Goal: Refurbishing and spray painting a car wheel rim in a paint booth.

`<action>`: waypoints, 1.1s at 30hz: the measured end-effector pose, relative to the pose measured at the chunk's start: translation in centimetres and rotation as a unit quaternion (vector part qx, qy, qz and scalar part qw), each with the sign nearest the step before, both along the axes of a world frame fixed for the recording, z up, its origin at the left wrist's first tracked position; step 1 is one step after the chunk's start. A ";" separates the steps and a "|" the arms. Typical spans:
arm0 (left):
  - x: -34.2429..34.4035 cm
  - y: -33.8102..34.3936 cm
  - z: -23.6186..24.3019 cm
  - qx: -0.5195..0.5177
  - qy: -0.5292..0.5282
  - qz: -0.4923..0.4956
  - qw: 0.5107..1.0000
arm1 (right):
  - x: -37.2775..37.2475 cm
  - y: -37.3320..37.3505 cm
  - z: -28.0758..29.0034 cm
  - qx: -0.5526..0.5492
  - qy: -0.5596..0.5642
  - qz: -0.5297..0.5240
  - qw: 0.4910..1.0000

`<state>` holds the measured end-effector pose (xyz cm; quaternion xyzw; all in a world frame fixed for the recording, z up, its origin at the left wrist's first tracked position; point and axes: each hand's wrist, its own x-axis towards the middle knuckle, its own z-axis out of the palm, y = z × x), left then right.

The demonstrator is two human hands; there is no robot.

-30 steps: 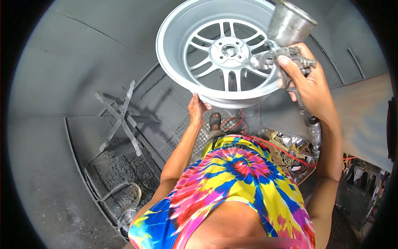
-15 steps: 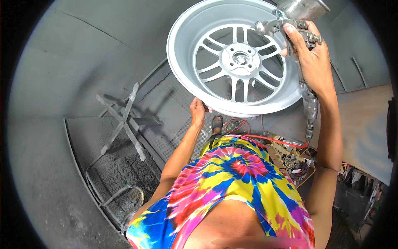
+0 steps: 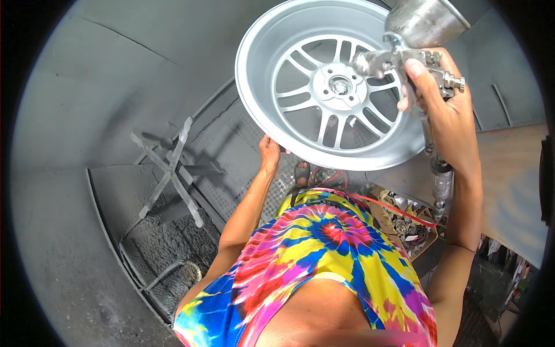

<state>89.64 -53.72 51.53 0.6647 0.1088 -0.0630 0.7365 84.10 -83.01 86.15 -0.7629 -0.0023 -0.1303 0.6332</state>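
Note:
A silver alloy wheel (image 3: pixel 341 104) with paired spokes faces up in front of me, tilted. My right hand (image 3: pixel 444 110) wraps around a metal spray gun (image 3: pixel 398 62) above the wheel's right side, its nozzle pointing left across the spokes. The gun's metal cup (image 3: pixel 428 24) sits on top, cut off by the upper edge. A red hose (image 3: pixel 399 211) runs from the fitting below its handle. My left hand (image 3: pixel 269 153) is closed at the underside of the wheel's lower left rim. What its fingers grip is hidden behind the rim.
A grey-coated cross-shaped stand (image 3: pixel 170 170) is at the left, beside a rough grey-coated panel (image 3: pixel 165 248). Grey walls (image 3: pixel 115 69) surround the work. A cardboard box (image 3: pixel 430 240) of scraps lies below the hose, near a brown board (image 3: pixel 514 173) at the right.
The wheel has turned slightly clockwise and its lower edge sits a little lower. My right hand and the spray gun have moved slightly right and down. My left hand has shifted slightly left.

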 end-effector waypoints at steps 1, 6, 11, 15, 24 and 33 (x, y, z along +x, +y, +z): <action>0.1 0.1 -0.1 -0.001 -0.006 -0.004 1.000 | 0.3 -0.3 -0.1 -0.026 -0.021 -0.036 0.999; 0.0 0.0 0.1 0.000 -0.019 -0.006 1.000 | 1.0 -2.9 -0.2 -0.121 -0.043 -0.155 0.979; 0.3 0.0 0.7 -0.010 -0.011 -0.003 1.000 | 1.2 -2.4 0.1 -0.092 -0.034 -0.166 0.981; 0.4 0.1 1.2 -0.006 -0.003 -0.006 1.000 | -0.4 -1.3 1.3 -0.067 -0.005 -0.060 0.996; -3.9 0.1 -0.5 -0.039 0.082 -0.093 0.992 | -0.5 0.5 2.7 -0.064 -0.009 -0.017 0.998; -8.4 -3.0 0.7 -0.180 0.155 -0.110 0.965 | -0.4 -1.0 -0.1 -0.107 -0.032 -0.074 0.991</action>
